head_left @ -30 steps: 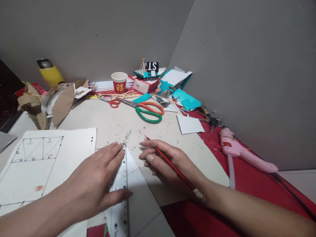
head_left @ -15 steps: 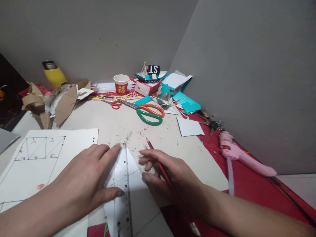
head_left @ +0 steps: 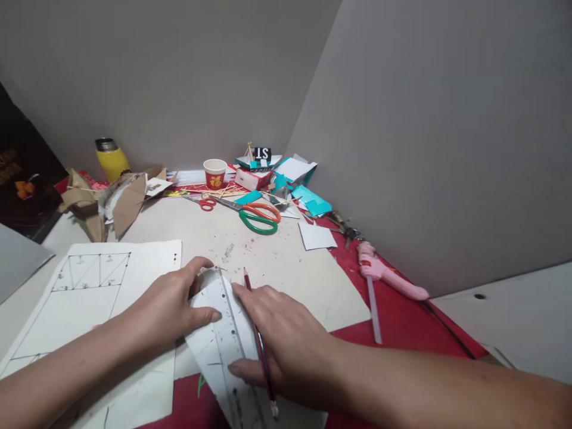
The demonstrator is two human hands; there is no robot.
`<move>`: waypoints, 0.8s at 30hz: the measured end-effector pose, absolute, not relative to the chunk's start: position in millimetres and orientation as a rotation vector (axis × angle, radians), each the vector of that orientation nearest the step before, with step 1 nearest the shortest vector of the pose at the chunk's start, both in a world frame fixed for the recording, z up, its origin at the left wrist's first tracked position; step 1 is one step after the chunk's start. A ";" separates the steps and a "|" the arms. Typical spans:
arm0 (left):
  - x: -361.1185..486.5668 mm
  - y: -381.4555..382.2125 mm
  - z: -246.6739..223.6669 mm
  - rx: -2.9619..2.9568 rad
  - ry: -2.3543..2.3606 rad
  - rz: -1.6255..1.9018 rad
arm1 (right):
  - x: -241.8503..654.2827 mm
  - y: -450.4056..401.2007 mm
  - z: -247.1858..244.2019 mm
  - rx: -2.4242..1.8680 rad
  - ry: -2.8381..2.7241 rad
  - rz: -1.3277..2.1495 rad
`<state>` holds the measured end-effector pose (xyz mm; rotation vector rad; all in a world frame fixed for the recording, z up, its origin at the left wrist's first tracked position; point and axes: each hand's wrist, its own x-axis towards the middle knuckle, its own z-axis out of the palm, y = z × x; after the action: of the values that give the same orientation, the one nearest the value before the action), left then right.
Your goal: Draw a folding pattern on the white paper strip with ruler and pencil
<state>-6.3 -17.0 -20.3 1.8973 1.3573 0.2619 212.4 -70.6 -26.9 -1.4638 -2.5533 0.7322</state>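
A clear ruler [head_left: 231, 333] lies lengthwise over a marked white card [head_left: 208, 351]. My left hand [head_left: 190, 298] grips the upper left edge of the card beside the ruler, thumb on top and fingers curled at the far end. My right hand [head_left: 277, 333] holds a red and black pencil [head_left: 261, 351] with its tip pointing away, while its thumb and index finger touch the card and ruler on the right side. Left of the card is a paper sheet [head_left: 147, 357] with a drawn truss-like pattern.
Orange-green scissors [head_left: 260, 218], small red scissors [head_left: 207, 204], a paper cup [head_left: 215, 174], thin sticks and a model boat [head_left: 258, 161] stand or lie further back. A yellow bottle [head_left: 112, 162] and torn cardboard [head_left: 129, 205] are back left; a pink glue gun [head_left: 393, 279] lies right.
The card and ruler have turned, their far end now tilting left. My right hand has moved in onto them, with the pencil more upright in view. The camera view has shifted right and up.
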 end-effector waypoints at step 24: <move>-4.9 -20.4 -10.9 1.389 1.263 0.687 | 263.1 -34.1 -26.2 -1.318 -1.701 1.080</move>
<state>-4.9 -20.4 -10.9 1.3893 1.2627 0.6873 263.1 -34.1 -26.2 -1.3176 -1.7005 1.0803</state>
